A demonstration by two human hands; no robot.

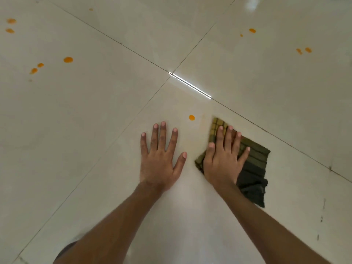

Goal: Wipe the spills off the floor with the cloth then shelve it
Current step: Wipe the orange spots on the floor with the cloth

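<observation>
The right hand (222,161) is pressing flat, fingers spread, on the checked cloth (251,168) near the floor's (95,130) tile joint, wiping; the left hand (160,159) is bracing, released, on bare tile. The nearest orange drop (191,117), just beyond the cloth, is likely calling for a forward-left sweep

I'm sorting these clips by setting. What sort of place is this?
Probably an indoor room at home: a glossy tiled floor with grout lines, orange spills, and a checked cloth under the right hand.

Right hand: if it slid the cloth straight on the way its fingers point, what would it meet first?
Bare tile, then likely the grout line beyond the cloth; the right hand would pass right of the orange drop.
</observation>
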